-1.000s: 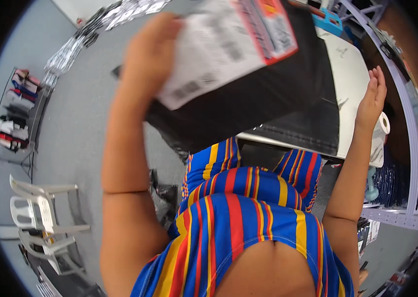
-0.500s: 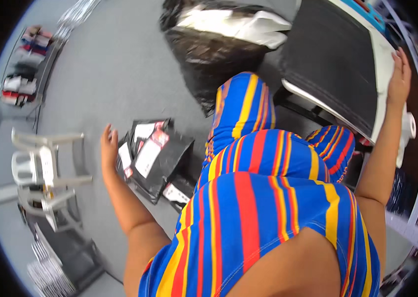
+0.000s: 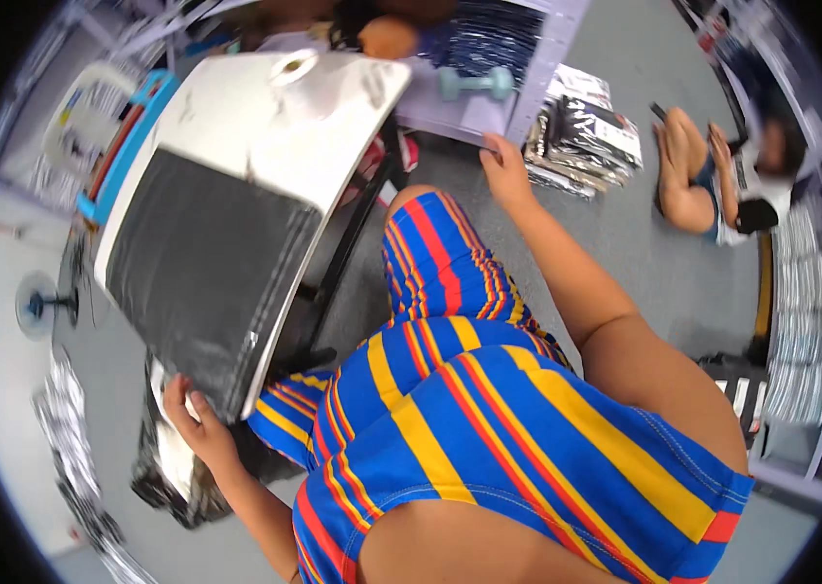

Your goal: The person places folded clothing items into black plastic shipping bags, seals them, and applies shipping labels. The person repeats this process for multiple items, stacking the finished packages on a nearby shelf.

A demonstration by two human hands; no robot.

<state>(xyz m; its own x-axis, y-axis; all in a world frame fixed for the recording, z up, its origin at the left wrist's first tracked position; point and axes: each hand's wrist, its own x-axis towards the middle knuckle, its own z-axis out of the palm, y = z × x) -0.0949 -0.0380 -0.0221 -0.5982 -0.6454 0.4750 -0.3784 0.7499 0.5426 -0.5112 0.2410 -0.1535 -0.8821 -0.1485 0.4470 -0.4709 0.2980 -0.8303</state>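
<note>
My left hand is beside the near left corner of a stack of black plastic mailing bags, fingers apart and nothing in them. Whether its fingertips touch the bags I cannot tell. The bags lie flat on a white table. My right hand reaches forward to the edge of a pale lilac shelf unit, fingers loosely spread, holding nothing I can see. On that shelf lies a small grey-green dumbbell, just beyond the right hand. A white roll stands at the table's far side.
Plastic-wrapped garments are stacked on the floor by the shelf. Farther right a person sits on the floor. Tall stacks fill the right shelving. A large black bag sits below my left hand; a fan stands far left.
My body has turned right, bringing the table to my left. The left hand has gone from above the floor parcels to the bag stack; the right, from the table edge to the shelf.
</note>
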